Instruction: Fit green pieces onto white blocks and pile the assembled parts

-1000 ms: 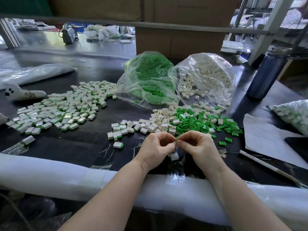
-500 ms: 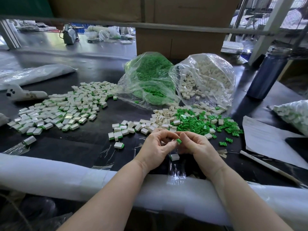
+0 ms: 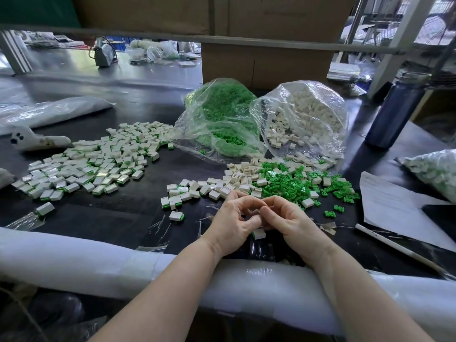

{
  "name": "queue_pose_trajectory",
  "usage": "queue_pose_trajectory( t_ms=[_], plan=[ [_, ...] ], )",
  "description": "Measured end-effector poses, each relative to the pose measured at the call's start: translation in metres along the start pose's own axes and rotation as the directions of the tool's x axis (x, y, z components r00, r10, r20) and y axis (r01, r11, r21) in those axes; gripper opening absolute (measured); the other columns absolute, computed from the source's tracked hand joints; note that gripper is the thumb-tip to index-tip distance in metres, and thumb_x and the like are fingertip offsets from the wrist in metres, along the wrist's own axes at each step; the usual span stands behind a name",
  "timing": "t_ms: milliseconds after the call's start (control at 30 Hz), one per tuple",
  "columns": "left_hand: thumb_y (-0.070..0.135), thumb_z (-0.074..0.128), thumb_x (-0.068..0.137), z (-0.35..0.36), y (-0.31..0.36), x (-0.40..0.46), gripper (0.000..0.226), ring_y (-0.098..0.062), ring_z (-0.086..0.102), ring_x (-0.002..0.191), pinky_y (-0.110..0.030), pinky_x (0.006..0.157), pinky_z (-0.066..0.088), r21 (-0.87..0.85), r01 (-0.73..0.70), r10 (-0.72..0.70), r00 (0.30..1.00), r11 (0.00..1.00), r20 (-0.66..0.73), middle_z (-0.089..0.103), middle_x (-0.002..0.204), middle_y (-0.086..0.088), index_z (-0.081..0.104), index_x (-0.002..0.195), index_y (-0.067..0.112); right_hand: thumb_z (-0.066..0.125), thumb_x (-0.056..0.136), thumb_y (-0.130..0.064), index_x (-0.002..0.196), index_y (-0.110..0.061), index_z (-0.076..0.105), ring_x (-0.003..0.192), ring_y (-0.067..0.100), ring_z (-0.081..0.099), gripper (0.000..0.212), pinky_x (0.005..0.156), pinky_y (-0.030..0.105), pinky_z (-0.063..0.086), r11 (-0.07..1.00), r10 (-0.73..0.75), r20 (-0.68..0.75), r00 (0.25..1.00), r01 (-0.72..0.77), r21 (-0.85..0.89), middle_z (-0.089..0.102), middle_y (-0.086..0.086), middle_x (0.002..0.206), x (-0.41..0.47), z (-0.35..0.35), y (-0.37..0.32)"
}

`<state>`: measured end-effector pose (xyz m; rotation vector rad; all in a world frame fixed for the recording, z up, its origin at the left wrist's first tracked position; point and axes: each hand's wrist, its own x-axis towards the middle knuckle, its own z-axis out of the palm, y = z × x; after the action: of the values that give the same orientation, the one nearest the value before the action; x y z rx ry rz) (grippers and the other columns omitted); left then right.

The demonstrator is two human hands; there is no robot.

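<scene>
Both hands are together at bench centre, just ahead of the padded edge. Left hand (image 3: 233,222) has fingers curled in, fingertips meeting those of the right hand (image 3: 287,219) at about the midpoint between them. Whatever is being fitted sits inside that joint pinch and is hidden by the fingers; I judge each grip is closed narrow on a small part, but I cannot tell which hand has the block and which the green piece. One white block (image 3: 259,233) lies on the bench directly under the hands, at 6 o'clock from the pinch, close to the heel of the right hand, long axis roughly 9-to-3; a sliver of green shows at its left end. Supply: loose white blocks (image 3: 223,183) at 11 to 12 o'clock from the pinch, near; loose green pieces (image 3: 291,181) at 1 o'clock, near, so the right hand is the nearer one for green and the left for white. Finished pile (image 3: 93,164) lies at 10 o'clock, well apart, on the left hand's side, so the assembled part should go out leftward with the left hand. A few finished parts (image 3: 172,201) sit closer, at 9 to 10 o'clock. Green bag (image 3: 222,119) and white bag (image 3: 303,117) are at 12 and 1 o'clock, beyond the loose stock. Judgement: pressing step in hand, pile-out not yet done.
</scene>
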<state>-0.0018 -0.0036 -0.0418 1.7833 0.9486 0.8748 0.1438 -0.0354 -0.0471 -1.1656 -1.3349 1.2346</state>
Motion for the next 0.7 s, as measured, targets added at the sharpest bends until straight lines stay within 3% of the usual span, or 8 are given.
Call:
queue_pose_trajectory(
  t_ms=[467, 700],
  plan=[
    [-0.001, 0.062, 0.081, 0.0028, 0.0001, 0.0003, 0.024, -0.009, 0.052, 0.083, -0.017, 0.081, 0.045, 0.008, -0.050, 0.050, 0.998, 0.999, 0.046, 0.045, 0.098, 0.002, 0.061, 0.084, 0.022, 0.053, 0.090, -0.004, 0.084, -0.006, 0.070, 0.053, 0.001, 0.051, 0.018, 0.053, 0.012, 0.042, 0.999, -0.036, -0.030, 0.999, 0.036, 0.004, 0.060, -0.008, 0.055, -0.0029, 0.0027, -0.0055],
    [-0.002, 0.059, 0.081, 0.0046, -0.0005, 0.0009, 0.025, -0.011, 0.050, 0.086, -0.019, 0.084, 0.044, 0.057, -0.066, 0.063, 0.997, 0.996, 0.052, 0.043, 0.095, 0.005, 0.058, 0.083, 0.023, 0.055, 0.089, -0.004, 0.082, -0.006, 0.071, 0.053, 0.003, 0.049, 0.018, 0.053, 0.014, 0.040, 0.999, -0.019, -0.050, 0.999, 0.020, 0.026, 0.059, -0.006, 0.056, -0.0023, 0.0034, -0.0056]
  ],
)
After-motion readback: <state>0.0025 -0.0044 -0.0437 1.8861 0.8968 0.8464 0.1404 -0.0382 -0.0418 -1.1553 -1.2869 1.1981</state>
